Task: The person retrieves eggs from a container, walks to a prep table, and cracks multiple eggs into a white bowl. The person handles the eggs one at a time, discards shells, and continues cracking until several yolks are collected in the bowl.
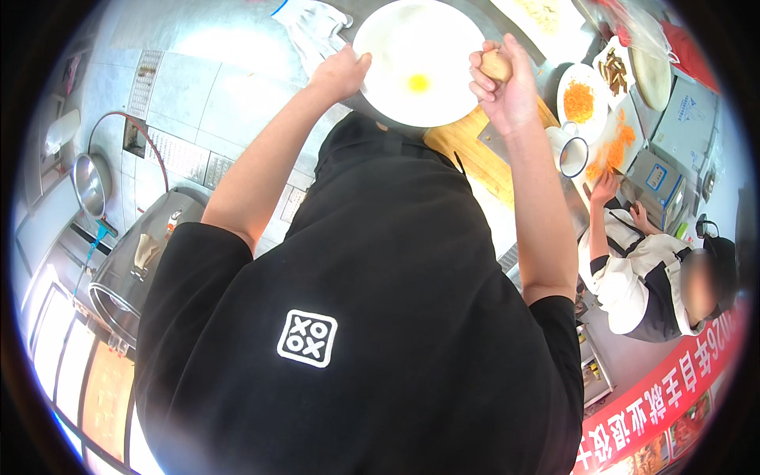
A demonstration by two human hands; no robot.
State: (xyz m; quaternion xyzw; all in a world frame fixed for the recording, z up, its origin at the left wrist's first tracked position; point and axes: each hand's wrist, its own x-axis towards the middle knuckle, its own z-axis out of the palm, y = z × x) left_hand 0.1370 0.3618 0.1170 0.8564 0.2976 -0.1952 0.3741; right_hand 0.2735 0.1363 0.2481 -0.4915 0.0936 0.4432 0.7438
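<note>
A large white bowl is in front of me, with a yellow egg yolk lying in it near the side closest to my body. My left hand grips the bowl's left rim, thumb on top. In my right hand is a brown egg, held in curled fingers at the bowl's right rim. The shell's visible side looks whole. Whether the egg touches the rim cannot be made out. White gloves lie just left of the bowl.
Right of me are a wooden cutting board, a cleaver blade, an enamel mug and a plate of shredded carrot. Beyond, a co-worker cuts carrot on a white board. A steel drum stands at left.
</note>
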